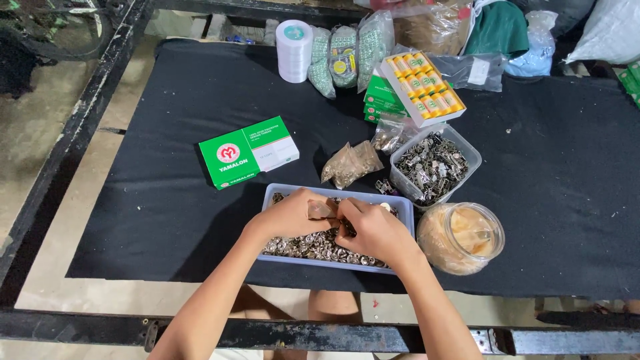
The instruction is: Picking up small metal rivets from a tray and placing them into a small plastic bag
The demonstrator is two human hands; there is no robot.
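Left hand (290, 215) and right hand (375, 230) pinching small packet (321, 209) over tray (400, 203), lying left-right; jar (461, 237) crowding tray's right end.

1. A flat green-and-white box (248, 152) lies on the black tabletop (173, 120), left of centre.
2. An open box of yellow thread spools (422, 87) rests on stacked green boxes (378, 99).
3. Small clear packets (351, 163) lie between them.

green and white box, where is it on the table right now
In the head view the green and white box lies flat on the black cloth, left of centre, just beyond and left of the tray of metal snaps under both hands.
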